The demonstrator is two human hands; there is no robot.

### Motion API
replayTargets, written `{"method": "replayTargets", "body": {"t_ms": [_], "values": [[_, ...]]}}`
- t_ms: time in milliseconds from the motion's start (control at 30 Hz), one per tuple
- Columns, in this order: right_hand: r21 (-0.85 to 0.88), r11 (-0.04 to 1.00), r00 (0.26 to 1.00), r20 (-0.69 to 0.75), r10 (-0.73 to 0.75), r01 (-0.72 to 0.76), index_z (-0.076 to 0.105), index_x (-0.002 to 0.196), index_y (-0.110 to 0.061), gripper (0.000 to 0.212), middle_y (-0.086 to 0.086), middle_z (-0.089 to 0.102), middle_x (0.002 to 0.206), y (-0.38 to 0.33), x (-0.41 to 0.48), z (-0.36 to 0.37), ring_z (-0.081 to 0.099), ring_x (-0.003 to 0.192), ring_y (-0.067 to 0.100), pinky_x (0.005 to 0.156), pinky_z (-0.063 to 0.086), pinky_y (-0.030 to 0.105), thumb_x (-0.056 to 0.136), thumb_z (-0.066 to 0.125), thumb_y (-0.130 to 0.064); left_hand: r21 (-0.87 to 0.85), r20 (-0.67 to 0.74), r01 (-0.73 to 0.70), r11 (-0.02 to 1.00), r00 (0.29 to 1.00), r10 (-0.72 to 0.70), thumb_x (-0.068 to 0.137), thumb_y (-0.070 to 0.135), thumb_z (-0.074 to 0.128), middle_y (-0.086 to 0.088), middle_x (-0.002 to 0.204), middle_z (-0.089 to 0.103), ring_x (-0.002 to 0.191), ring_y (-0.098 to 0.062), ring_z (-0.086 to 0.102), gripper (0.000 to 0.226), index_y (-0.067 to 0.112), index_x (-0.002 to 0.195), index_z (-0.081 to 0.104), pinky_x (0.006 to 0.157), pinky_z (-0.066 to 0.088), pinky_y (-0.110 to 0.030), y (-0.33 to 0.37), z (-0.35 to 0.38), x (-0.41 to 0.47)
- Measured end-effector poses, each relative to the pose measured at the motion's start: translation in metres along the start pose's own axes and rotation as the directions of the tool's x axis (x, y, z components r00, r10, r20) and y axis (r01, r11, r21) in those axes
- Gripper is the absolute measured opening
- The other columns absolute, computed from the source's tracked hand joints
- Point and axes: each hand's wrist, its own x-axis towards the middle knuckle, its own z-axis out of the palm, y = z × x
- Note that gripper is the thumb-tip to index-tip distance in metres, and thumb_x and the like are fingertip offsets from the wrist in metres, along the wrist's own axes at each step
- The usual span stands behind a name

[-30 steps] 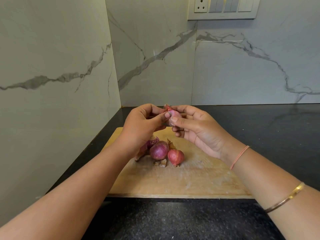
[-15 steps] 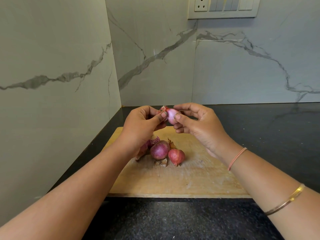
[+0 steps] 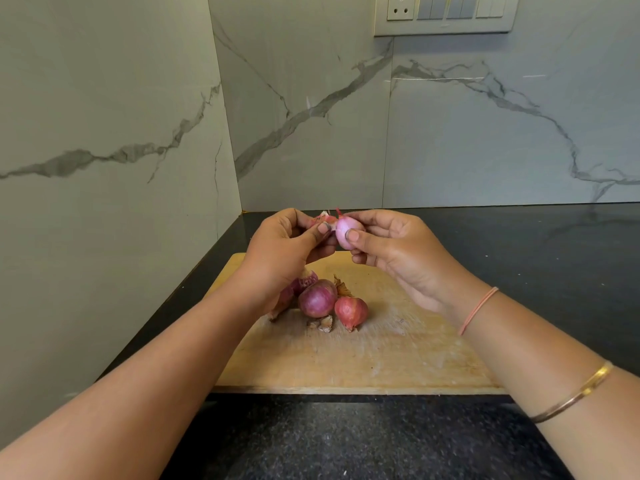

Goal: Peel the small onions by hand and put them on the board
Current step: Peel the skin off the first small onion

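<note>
Above the far edge of the wooden board [image 3: 381, 362], my right hand [image 3: 398, 251] pinches a small pale pink onion [image 3: 343, 232] between thumb and fingers. My left hand [image 3: 287, 251] grips a strip of its reddish skin [image 3: 323, 218] right beside the onion. On the board below lie unpeeled small onions: a round purple one [image 3: 317, 299], a red one [image 3: 350, 311] to its right, and others [image 3: 303, 280] partly hidden behind my left wrist. Dry skin scraps [image 3: 323, 323] lie in front of them.
The board rests on a black stone counter [image 3: 554, 271] set in a corner of marble-patterned walls [image 3: 121, 168]. A switch panel with a socket [image 3: 443, 12] is high on the back wall. The left wall runs close along the board's left side.
Both hands rose slightly and turned the onion; more of its pale peeled surface now shows, and the skin strip has been pulled away to the left.
</note>
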Motion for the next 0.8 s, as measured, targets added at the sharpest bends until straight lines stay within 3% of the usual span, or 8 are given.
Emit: {"method": "replayTargets", "body": {"t_ms": [133, 233, 367, 467, 600, 800], "values": [[0.148, 0.985, 0.995, 0.063, 0.075, -0.083, 0.064, 0.101, -0.008, 0.014, -0.001, 0.068, 0.077, -0.003, 0.001, -0.003, 0.056, 0.067, 0.009, 0.063, 0.051, 0.017, 0.090, 0.057, -0.002, -0.061, 0.006, 0.029, 0.998, 1.000, -0.028, 0.092, -0.001, 0.051, -0.008, 0.074, 0.066, 0.060, -0.007, 0.066, 0.015, 0.005, 0.079, 0.052, 0.064, 0.056, -0.017, 0.001, 0.001, 0.000], [0.178, 0.978, 0.991, 0.090, 0.094, -0.109, 0.063, 0.105, -0.007, 0.017, 0.002, 0.064, 0.079, -0.004, 0.001, -0.004, 0.054, 0.068, 0.010, 0.061, 0.051, 0.019, 0.091, 0.055, -0.003, -0.137, 0.018, 0.054, 0.989, 0.998, -0.052, 0.093, -0.002, 0.048, -0.011, 0.075, 0.065, 0.058, -0.008, 0.066, 0.016, 0.005, 0.079, 0.050, 0.064, 0.057, -0.017, 0.002, 0.002, -0.001], [0.129, 0.987, 0.993, 0.083, 0.088, -0.098, 0.063, 0.106, -0.008, 0.018, 0.001, 0.063, 0.079, -0.001, 0.002, -0.003, 0.058, 0.074, 0.013, 0.067, 0.052, 0.023, 0.095, 0.051, -0.004, -0.135, 0.030, 0.058, 0.989, 0.998, -0.054, 0.093, -0.001, 0.048, -0.010, 0.076, 0.065, 0.060, -0.009, 0.066, 0.017, 0.006, 0.078, 0.049, 0.065, 0.057, -0.018, 0.001, 0.002, -0.001], [0.105, 0.991, 0.995, 0.076, 0.071, -0.079, 0.068, 0.102, -0.011, 0.015, 0.000, 0.066, 0.081, 0.001, 0.001, -0.002, 0.060, 0.077, 0.011, 0.071, 0.052, 0.024, 0.089, 0.061, -0.011, -0.108, 0.031, 0.052, 0.993, 0.998, -0.049, 0.094, -0.001, 0.048, -0.009, 0.076, 0.066, 0.062, -0.009, 0.067, 0.017, 0.006, 0.079, 0.048, 0.066, 0.057, -0.019, 0.001, 0.002, -0.002], [-0.048, 0.999, 0.998, -0.057, 0.010, -0.012, 0.067, 0.107, -0.011, 0.029, 0.011, 0.068, 0.106, 0.006, 0.001, 0.000, 0.062, 0.089, 0.014, 0.069, 0.052, 0.023, 0.079, 0.073, -0.009, -0.052, 0.046, 0.030, 0.998, 0.999, -0.028, 0.094, 0.001, 0.047, -0.007, 0.084, 0.067, 0.070, -0.009, 0.068, 0.016, 0.006, 0.080, 0.046, 0.071, 0.058, -0.022, 0.000, 0.003, -0.003], [0.000, 1.000, 0.999, -0.042, 0.023, -0.023, 0.064, 0.103, -0.008, 0.017, 0.014, 0.066, 0.097, 0.004, 0.001, 0.002, 0.061, 0.078, 0.015, 0.067, 0.054, 0.023, 0.087, 0.064, -0.004, -0.032, -0.016, 0.022, 0.999, 1.000, -0.023, 0.095, 0.004, 0.047, -0.007, 0.089, 0.069, 0.068, -0.009, 0.068, 0.015, 0.008, 0.081, 0.045, 0.070, 0.058, -0.023, 0.002, 0.002, 0.000]]}}
